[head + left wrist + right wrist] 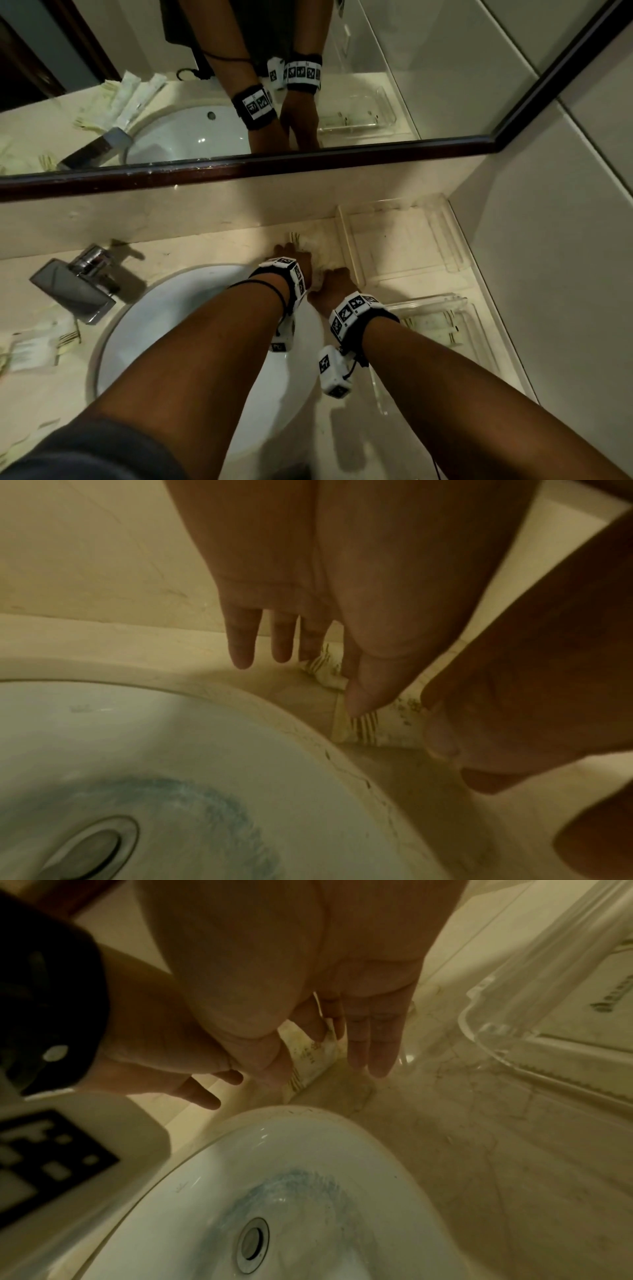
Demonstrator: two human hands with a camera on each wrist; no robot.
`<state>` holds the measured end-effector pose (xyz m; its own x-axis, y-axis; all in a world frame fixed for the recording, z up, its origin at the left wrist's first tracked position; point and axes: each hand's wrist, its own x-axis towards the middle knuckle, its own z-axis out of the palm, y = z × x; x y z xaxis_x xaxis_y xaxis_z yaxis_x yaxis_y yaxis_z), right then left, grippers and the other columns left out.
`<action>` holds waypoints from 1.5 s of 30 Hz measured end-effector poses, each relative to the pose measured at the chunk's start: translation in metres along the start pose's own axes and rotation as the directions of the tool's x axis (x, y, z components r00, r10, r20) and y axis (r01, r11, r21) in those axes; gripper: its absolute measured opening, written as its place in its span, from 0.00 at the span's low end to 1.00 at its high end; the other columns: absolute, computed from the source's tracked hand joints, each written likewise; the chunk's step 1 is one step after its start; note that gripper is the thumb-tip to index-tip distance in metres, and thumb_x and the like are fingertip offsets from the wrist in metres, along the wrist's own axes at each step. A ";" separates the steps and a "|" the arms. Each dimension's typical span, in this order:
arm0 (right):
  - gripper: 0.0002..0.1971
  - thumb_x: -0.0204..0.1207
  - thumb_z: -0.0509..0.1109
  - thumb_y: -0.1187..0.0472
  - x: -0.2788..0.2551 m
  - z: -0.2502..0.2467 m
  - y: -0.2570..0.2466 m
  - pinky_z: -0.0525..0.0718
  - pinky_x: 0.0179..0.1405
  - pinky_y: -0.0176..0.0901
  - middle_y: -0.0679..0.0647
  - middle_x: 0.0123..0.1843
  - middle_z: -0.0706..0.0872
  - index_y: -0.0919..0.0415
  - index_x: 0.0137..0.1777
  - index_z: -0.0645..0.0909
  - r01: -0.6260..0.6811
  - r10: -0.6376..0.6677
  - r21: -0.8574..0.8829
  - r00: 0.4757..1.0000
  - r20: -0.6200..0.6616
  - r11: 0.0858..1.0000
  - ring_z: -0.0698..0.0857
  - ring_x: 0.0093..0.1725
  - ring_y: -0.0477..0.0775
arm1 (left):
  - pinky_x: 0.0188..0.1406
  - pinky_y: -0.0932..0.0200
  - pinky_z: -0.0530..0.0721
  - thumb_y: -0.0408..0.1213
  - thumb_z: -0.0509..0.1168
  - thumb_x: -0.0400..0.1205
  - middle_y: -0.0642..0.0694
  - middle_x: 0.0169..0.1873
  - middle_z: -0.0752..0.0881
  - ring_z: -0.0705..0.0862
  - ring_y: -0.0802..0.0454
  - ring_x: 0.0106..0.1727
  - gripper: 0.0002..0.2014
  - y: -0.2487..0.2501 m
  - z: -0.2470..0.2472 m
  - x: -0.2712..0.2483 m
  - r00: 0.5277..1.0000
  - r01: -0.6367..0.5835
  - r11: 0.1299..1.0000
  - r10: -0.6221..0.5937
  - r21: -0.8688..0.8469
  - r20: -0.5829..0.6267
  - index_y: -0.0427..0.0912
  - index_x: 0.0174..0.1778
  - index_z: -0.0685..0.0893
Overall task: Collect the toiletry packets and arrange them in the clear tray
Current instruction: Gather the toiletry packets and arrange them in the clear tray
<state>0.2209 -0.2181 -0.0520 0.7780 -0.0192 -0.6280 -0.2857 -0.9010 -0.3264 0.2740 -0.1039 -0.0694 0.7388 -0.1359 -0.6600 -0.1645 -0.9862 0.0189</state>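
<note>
Cream toiletry packets [318,251] with striped ends lie on the counter behind the sink, just left of the clear tray [404,240] in the far right corner. My left hand [296,255] reaches over them with straight fingers, and its thumb tip touches a packet [365,723]. My right hand [337,274] is beside it. In the right wrist view it pinches a packet [310,1058] between thumb and curled forefingers, its other two fingers [373,1047] straight. The tray's inside looks bare.
A second clear tray [442,301] nearer on the right holds a packet. The white sink [205,308] lies under my forearms, with a chrome tap [75,284] at the left. More packets [34,346] lie left of the sink. Mirror and wall close the back.
</note>
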 end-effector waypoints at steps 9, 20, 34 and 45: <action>0.25 0.76 0.66 0.51 -0.015 0.004 -0.002 0.80 0.59 0.46 0.64 0.69 0.75 0.63 0.69 0.75 0.063 -0.064 -0.026 0.997 -0.042 0.998 0.83 0.58 0.67 | 0.65 0.47 0.80 0.35 0.59 0.82 0.34 0.66 0.76 0.81 0.35 0.64 0.17 -0.006 0.005 -0.029 0.984 0.054 0.989 -0.077 -0.141 -0.161 0.38 0.66 0.81; 0.11 0.78 0.69 0.56 -0.055 -0.033 0.023 0.82 0.50 0.44 0.58 0.53 0.90 0.59 0.54 0.90 0.211 -0.189 0.037 0.930 -0.315 0.977 0.87 0.54 0.61 | 0.52 0.55 0.82 0.43 0.68 0.79 0.42 0.50 0.90 0.87 0.41 0.55 0.09 -0.020 0.000 -0.090 0.858 0.083 0.777 -0.374 -0.625 -0.351 0.45 0.49 0.90; 0.14 0.74 0.72 0.72 -0.100 -0.046 0.142 0.92 0.45 0.53 0.62 0.53 0.90 0.65 0.59 0.86 0.059 0.027 0.578 0.990 -0.139 0.814 0.90 0.49 0.63 | 0.45 0.43 0.90 0.19 0.69 0.75 0.32 0.50 0.87 0.88 0.38 0.43 0.23 0.061 0.009 -0.162 0.946 0.013 0.370 -0.305 -0.929 -0.108 0.30 0.67 0.82; 0.12 0.76 0.66 0.57 -0.108 -0.042 0.212 0.92 0.36 0.61 0.57 0.31 0.91 0.61 0.55 0.84 0.010 0.134 0.610 0.973 -0.189 0.792 0.92 0.32 0.59 | 0.30 0.50 0.91 0.19 0.62 0.78 0.37 0.42 0.84 0.86 0.42 0.35 0.23 0.121 0.027 -0.181 0.983 0.046 0.260 -0.184 -0.965 -0.003 0.39 0.68 0.79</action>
<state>0.1002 -0.4257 -0.0238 0.8243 -0.2211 -0.5212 -0.5604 -0.4493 -0.6957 0.1024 -0.1962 0.0319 0.7585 0.0475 -0.6499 0.6212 -0.3539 0.6992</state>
